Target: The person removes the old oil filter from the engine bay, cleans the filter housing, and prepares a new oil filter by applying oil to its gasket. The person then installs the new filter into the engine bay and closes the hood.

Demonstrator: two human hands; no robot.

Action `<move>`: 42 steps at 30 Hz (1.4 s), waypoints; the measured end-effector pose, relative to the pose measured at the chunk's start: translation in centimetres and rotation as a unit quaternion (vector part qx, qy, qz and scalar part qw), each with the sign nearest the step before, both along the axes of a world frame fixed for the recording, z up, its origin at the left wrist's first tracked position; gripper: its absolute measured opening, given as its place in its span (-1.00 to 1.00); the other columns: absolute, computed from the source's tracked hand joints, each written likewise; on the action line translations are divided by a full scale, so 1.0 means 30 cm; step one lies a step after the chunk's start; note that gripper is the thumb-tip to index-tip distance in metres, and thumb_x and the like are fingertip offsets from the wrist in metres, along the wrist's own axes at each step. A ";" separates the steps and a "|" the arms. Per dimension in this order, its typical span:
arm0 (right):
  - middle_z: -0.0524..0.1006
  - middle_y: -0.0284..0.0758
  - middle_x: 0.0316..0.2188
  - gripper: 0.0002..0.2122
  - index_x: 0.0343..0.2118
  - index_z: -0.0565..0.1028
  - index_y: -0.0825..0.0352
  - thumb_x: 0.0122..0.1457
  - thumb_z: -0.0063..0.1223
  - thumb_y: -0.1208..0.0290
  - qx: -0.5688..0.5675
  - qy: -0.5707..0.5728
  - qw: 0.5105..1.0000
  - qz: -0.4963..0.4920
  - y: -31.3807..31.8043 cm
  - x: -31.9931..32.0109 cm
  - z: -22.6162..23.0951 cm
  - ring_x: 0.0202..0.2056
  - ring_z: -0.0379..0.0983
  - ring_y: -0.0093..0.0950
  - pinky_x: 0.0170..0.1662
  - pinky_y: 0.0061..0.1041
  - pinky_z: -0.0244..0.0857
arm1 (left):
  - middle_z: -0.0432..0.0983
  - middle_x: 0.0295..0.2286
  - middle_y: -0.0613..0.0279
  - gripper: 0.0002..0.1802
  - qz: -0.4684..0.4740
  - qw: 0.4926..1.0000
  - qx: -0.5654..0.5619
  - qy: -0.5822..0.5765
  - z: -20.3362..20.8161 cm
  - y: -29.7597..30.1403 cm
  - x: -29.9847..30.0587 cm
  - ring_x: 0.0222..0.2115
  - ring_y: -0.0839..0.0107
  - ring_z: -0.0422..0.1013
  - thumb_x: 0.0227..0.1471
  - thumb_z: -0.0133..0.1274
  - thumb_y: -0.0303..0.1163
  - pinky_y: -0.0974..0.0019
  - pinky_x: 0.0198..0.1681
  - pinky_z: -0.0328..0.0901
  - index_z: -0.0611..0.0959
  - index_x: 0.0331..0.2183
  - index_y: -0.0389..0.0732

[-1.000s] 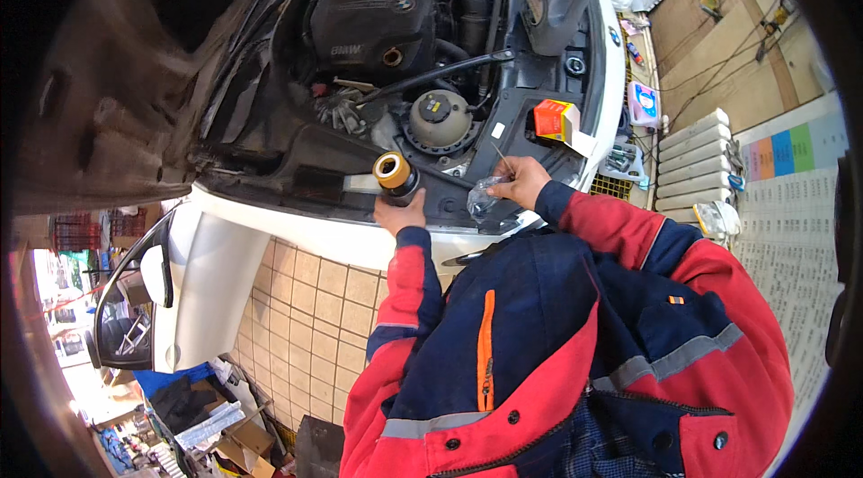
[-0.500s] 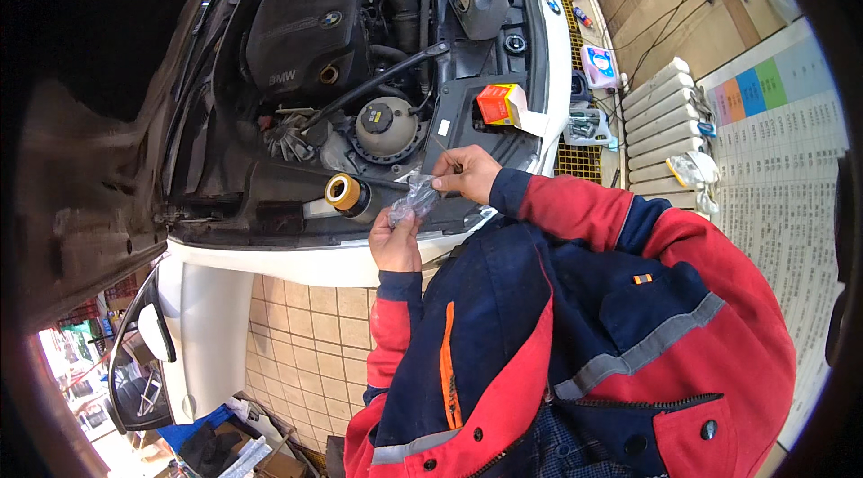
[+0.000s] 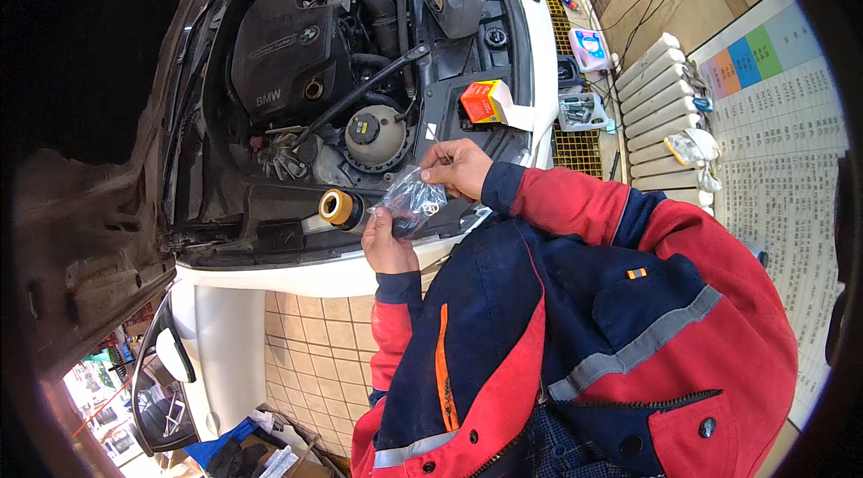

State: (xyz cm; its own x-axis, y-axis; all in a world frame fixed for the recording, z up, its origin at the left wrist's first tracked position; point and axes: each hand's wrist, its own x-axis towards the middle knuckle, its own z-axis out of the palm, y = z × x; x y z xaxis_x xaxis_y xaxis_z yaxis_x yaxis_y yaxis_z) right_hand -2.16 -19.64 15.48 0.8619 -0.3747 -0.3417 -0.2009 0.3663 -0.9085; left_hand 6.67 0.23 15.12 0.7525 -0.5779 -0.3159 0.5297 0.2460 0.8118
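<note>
The left hand (image 3: 390,249) pinches the near side and the right hand (image 3: 461,169) the far side of a clear, crinkled plastic bag (image 3: 412,202) above the near edge of the black engine bay (image 3: 234,205), right of a gold-ringed black cylinder (image 3: 346,208), with a red-and-yellow cardboard box (image 3: 485,103) beyond.

White radiator (image 3: 652,73) and, perhaps, a glove (image 3: 692,148)
</note>
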 end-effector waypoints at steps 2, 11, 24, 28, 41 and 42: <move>0.58 -0.39 -0.51 -0.85 -0.26 0.64 0.39 0.20 0.31 0.42 0.003 0.001 1.000 -0.007 -0.008 0.002 0.002 -0.64 0.30 -0.68 -0.62 -0.58 0.11 | 0.62 -0.12 0.07 -0.62 0.017 0.998 -0.017 0.049 0.009 -0.006 0.000 -0.15 0.25 0.57 0.37 0.05 -0.19 0.07 -0.11 0.52 0.58 -0.04 -0.34; 0.60 -0.35 -0.50 -0.83 -0.31 0.63 0.39 0.17 0.30 0.38 -0.135 -0.032 0.983 0.124 -0.018 -0.002 0.014 -0.45 0.51 -0.54 -0.34 -0.46 0.40 | 0.65 -0.16 0.13 -0.64 -0.204 0.979 -0.009 -0.027 0.037 0.020 0.086 -0.18 0.46 0.55 0.21 0.20 -0.46 0.41 -0.07 0.43 0.62 0.00 -0.44; 0.62 -0.12 -0.45 -0.78 -0.29 0.56 0.32 0.35 -0.10 0.32 -0.353 -0.041 0.923 0.148 0.001 -0.045 0.091 -0.32 0.60 -0.03 -0.20 -0.07 0.44 | 0.61 -0.37 0.28 -0.87 0.044 0.982 0.089 -0.163 -0.016 -0.090 0.122 -0.42 0.56 0.47 0.31 0.09 -0.45 0.45 -0.27 0.39 0.66 -0.24 -0.31; 0.63 -0.11 -0.50 -0.77 -0.33 0.58 0.33 0.33 -0.04 0.31 -0.347 0.000 0.919 0.189 0.033 -0.044 0.092 -0.35 0.62 -0.05 -0.19 -0.07 0.46 | 0.62 -0.35 0.29 -0.90 0.029 0.968 0.102 -0.228 -0.024 -0.116 0.103 -0.41 0.58 0.49 0.28 0.13 -0.49 0.48 -0.29 0.40 0.66 -0.22 -0.33; 0.65 -0.05 -0.42 -0.74 -0.28 0.61 0.37 0.34 -0.06 0.31 -0.349 0.049 0.907 0.231 0.047 -0.038 0.033 -0.27 0.61 0.00 -0.14 -0.06 0.46 | 0.60 -0.33 0.29 -0.85 0.045 0.904 0.259 -0.337 -0.057 -0.128 0.039 -0.34 0.59 0.47 0.24 0.19 -0.47 0.47 -0.24 0.40 0.63 -0.18 -0.34; 0.65 -0.01 -0.38 -0.73 -0.29 0.63 0.36 0.31 -0.04 0.28 -0.336 0.053 0.912 0.228 0.047 -0.037 0.024 -0.23 0.60 0.05 -0.10 -0.01 0.45 | 0.60 -0.32 0.28 -0.84 0.038 0.907 0.263 -0.328 -0.068 -0.127 0.034 -0.34 0.58 0.47 0.24 0.19 -0.48 0.46 -0.25 0.40 0.62 -0.17 -0.33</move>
State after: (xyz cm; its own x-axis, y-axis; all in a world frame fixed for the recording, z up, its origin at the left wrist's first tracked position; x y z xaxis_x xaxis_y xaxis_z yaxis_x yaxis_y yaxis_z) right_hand -3.28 -18.23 16.21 0.9563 -0.1402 -0.2567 -0.2921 -0.4104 -0.8639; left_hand 7.67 -3.58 13.08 0.9094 -0.4160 -0.0024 -0.1118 -0.2500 0.9618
